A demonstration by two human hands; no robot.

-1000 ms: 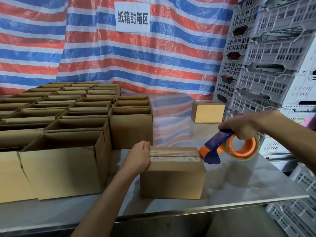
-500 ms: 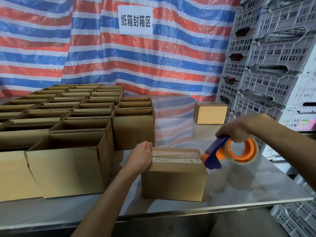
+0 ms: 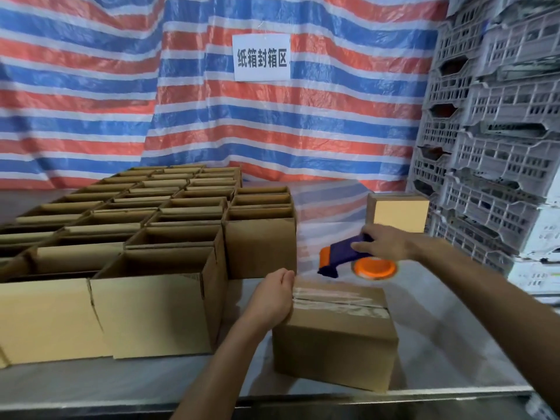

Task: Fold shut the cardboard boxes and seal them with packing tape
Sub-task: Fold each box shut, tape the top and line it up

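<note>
- The taped box [image 3: 333, 338] sits on the metal table [image 3: 448, 353] near its front edge. Its flaps are folded shut, and strips of clear tape run along the top seam.
- The left hand [image 3: 272, 295] is cupped over the box's left end. Its fingers are curled down over the top edge, and they hold the box there.
- The right hand [image 3: 385, 244] grips the blue handle of the tape dispenser [image 3: 345, 257], with its fingers wrapped round it.
- The dispenser hangs in the air above the box's far edge, apart from the cardboard. Its orange roll [image 3: 374, 268] lies nearly flat, and this part is blurred.
- The box therefore lies below and nearer than the right hand, and directly under the left one.
- A block of open boxes [image 3: 169, 268] stands in rows to the left, the nearest just beside the left forearm.
- A second closed box [image 3: 398, 212] rests far back on the table, next to stacked grey crates [image 3: 500, 147].
- A striped tarp [image 3: 121, 101] with a white sign [image 3: 261, 57] hangs behind.
</note>
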